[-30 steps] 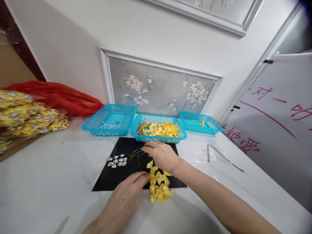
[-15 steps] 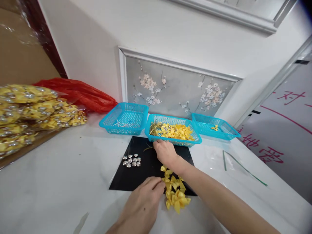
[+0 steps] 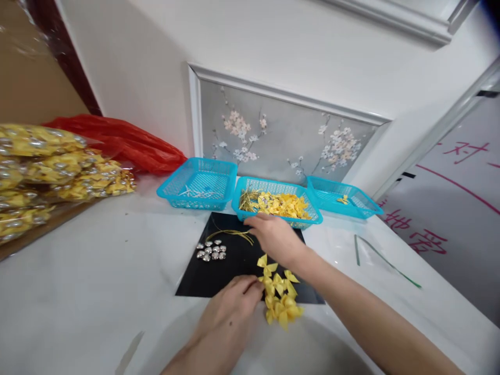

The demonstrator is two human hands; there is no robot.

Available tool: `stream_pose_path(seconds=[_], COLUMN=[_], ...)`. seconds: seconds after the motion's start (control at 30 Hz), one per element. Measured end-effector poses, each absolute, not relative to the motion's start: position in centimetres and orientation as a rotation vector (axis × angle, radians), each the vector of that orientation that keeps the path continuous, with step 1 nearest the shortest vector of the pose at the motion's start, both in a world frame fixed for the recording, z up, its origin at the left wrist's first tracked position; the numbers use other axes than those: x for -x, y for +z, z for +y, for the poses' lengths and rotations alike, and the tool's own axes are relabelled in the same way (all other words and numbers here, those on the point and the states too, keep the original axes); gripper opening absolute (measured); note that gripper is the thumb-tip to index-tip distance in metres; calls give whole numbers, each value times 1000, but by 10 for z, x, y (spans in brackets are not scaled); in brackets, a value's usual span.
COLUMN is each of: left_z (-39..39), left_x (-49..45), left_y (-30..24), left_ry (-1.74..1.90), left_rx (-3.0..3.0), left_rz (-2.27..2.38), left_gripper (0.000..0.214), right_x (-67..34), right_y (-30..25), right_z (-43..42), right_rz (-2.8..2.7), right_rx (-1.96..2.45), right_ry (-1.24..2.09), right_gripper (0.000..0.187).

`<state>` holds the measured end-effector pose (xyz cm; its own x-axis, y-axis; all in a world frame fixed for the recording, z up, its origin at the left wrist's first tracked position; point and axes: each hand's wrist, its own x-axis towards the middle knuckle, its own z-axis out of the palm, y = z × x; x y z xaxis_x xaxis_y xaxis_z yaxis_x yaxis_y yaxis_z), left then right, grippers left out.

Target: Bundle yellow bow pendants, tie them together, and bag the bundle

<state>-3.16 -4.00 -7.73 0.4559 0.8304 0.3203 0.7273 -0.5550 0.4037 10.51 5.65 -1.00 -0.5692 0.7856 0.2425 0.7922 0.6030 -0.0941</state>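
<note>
My left hand (image 3: 230, 307) rests at the mat's front edge, fingers curled and closed at the left side of a loose group of yellow ribbon bows (image 3: 278, 284); its fingertips are partly hidden against one bow. Farther back, my right hand (image 3: 275, 239) is over the black mat (image 3: 203, 281) just in front of the middle basket, fingers slightly apart. Beside its fingertips several thin gold twist ties (image 3: 238, 234) lie fanned on the mat. Silver heart-shaped beads (image 3: 213, 250) sit in a cluster on the mat's left side.
The middle blue basket (image 3: 273, 183) holds gold ties and yellow bows. A left basket (image 3: 172, 199) has white strips, a right basket (image 3: 363, 211) a yellow bow. Bagged yellow bows (image 3: 58, 166) and red plastic (image 3: 121, 143) are at left. A green strip (image 3: 390, 263) lies right.
The gold ties now show more fully on the mat, left of my right fingertips. My right hand's fingers have loosened. My left hand stays by the bows.
</note>
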Motion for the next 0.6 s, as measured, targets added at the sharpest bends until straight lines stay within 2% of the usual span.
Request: stream_pose_path(seconds=[0.13,0.2,0.27,0.33,0.43,0.6], left_z=[-38,-35,-32,-31,-34,-39], left_x=[39,39,35,27,13,0], left_y=[-78,-77,-75,-72,-65,-51], left_ry=[695,760,833,839,668,375], left_rx=[-2522,-2548,-2584,-2629,-2678,-2716], left_rz=[1394,1376,1339,1251,1066,1000], left_gripper=[46,45,42,38,36,21], right_x=[-178,-201,-211,-211,-199,-178], right_y=[-5,-14,-27,-41,-53,-64], right_z=[12,-12,-28,-34,-28,-21], right_rz=[-2238,-2118,-2070,-2087,-2190,-2352], right_rx=[1409,1490,1514,1521,1594,1644], right_ry=[515,627,630,576,454,244], right_gripper=[20,18,15,21,29,17])
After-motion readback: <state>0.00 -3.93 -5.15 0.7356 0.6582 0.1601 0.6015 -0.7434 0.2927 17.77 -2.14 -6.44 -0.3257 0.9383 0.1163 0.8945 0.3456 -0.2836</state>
